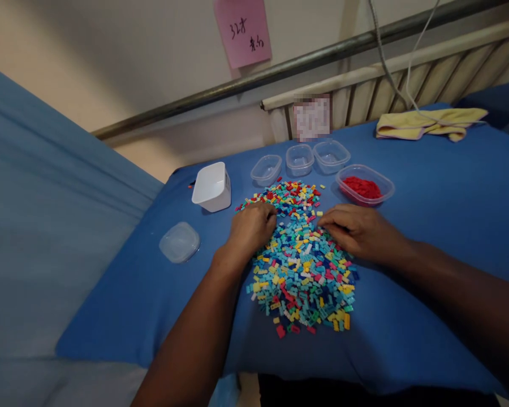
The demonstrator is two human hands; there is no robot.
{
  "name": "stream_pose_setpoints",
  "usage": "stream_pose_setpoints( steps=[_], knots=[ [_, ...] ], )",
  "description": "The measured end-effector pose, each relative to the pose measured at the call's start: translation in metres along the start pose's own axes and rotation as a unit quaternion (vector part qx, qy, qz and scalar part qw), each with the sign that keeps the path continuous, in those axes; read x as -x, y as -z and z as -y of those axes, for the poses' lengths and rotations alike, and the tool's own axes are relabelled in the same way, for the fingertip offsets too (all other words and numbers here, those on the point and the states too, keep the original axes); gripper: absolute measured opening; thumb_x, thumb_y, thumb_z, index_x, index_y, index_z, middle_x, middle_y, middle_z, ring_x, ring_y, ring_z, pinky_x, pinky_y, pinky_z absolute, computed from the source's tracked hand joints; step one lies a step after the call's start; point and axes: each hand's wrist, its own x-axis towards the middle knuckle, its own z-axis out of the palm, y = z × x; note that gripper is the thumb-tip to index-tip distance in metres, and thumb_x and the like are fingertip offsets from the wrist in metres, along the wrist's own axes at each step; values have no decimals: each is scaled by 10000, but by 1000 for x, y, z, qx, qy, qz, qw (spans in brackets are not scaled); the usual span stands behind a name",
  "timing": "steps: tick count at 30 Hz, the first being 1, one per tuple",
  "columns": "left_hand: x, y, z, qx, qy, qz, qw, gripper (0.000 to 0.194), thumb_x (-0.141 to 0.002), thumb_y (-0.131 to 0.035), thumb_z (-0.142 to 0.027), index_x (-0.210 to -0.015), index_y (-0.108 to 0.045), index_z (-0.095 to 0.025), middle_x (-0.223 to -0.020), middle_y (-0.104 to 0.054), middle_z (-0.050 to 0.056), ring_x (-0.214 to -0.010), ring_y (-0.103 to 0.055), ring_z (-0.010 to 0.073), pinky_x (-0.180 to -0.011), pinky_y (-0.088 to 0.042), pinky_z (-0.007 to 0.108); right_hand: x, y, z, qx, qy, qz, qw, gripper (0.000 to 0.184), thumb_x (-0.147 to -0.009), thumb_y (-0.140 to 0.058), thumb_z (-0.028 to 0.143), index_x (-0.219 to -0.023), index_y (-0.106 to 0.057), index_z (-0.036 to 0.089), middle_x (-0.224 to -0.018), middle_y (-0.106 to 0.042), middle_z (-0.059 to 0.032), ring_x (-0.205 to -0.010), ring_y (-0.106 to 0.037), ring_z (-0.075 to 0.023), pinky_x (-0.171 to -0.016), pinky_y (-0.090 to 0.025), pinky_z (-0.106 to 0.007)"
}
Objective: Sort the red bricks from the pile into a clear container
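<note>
Half-curled, holds unclear, left hand (pixel 253 225) at ten o'clock, right hand (pixel 356 229) at two flank multicoloured rectangular plastic bricks (pixel 301 268), likely light, stiff, edge-pinchable.

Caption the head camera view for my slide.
Left hand and right hand at a multicoloured brick pile, a clear tub of red pieces beyond.

Far right, here's a yellow cloth (pixel 424 124) lying rumpled on the counter (pixel 441 198) | behind it, cream radiator (pixel 445 73), cables (pixel 378 39) dangling | far wall (pixel 152 51): metal pipe (pixel 322 55), pink handwritten note (pixel 246 39) above | left, blue curtain (pixel 46 198) hanging
</note>
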Motion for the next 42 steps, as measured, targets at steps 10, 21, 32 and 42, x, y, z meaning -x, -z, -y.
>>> stream_pose_setpoints(
  steps=[10,21,32,42],
  knots=[
    [5,2,20,14,-81,5,997,228,-1047,-621,-287,-1135,-827,-243,-1174,-802,83,-1125,-724,275,-895,-544,380,0,0,0,-55,-52,-17,997,194,-1044,-632,187,-1092,-808,255,-1017,-838,-45,-897,-791,-215,-811,-630,-353],
    [5,6,14,-1,-60,-1,998,175,-989,-589,-243,-956,-757,-207,-1033,-762,103,-943,-687,259,-767,-492,354,-3,1,-2,-88,-73,-32,993,190,-1037,-638,192,-1085,-809,258,-997,-834,-31,-891,-792,-205,-812,-625,-343],
    [-3,-4,20,81,-35,-66,994,405,-1017,-551,-208,-1393,-700,-218,-1141,-753,99,-1004,-699,248,-888,-533,374,-3,-4,-6,-95,-78,-38,992,181,-1015,-659,173,-1076,-804,263,-1030,-849,-28,-918,-803,-215,-820,-623,-352],
    [-7,2,12,38,-83,-67,994,307,-1020,-526,-221,-1144,-807,-218,-1118,-711,98,-1063,-682,259,-932,-534,389,-2,-3,-5,-104,-89,-27,990,192,-1031,-651,193,-1104,-810,273,-1032,-844,-27,-920,-795,-214,-814,-629,-363]
  ],
)
